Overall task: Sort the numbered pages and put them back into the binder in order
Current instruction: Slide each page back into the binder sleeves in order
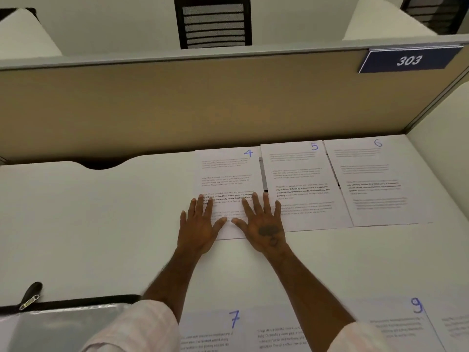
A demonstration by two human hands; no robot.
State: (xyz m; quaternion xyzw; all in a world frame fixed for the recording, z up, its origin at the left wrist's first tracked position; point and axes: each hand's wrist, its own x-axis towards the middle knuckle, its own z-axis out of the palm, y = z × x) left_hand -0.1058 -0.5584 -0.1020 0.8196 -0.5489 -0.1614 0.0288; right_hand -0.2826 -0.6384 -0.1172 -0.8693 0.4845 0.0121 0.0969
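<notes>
Both hands were flat with fingers spread, gripping nothing: left hand (196,226) on the lower left edge of page 4 (225,171), right hand (261,224) on its lower right corner, thumbs nearly meeting on the sheet. Page 4 ran lengthwise straight away from the person, with page 5 (297,174) just beside it on the right and page 6 (368,179) past that. The binder (63,323) sat at the near left, so I'd guess the left hand was handier for getting it there.
</notes>
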